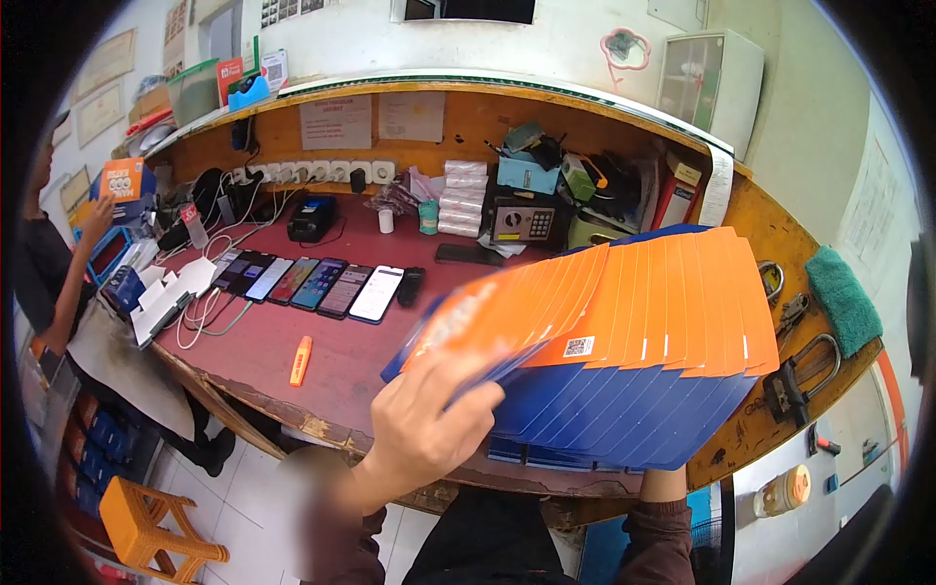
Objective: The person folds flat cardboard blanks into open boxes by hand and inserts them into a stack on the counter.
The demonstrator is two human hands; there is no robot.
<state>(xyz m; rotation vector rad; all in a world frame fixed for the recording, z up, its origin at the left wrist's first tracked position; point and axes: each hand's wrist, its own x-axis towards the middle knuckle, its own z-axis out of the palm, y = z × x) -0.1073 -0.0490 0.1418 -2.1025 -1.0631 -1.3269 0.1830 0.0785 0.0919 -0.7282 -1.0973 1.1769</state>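
A thick fan of orange-and-blue printed leaflets [673,302] spreads in front of me above the table's near edge. One leaflet shows a small QR code. My left hand [429,429] pinches the left end of the fan, where the orange sheets bend and blur. The wrist of my right hand [665,486] rises under the fan's lower edge, and the leaflets hide its fingers. Beyond my left hand, an orange highlighter [300,361] lies on the red tabletop [341,351]. Several phones [320,285] lie in a row behind it, most with lit screens.
At left, another person [60,244] holds an orange-and-blue box [122,187]. Toward the back are a card terminal [312,216], rolls [463,198] and a small safe [525,222]. A padlock [788,390] and green towel [843,300] lie right; an orange stool [156,526] stands below left.
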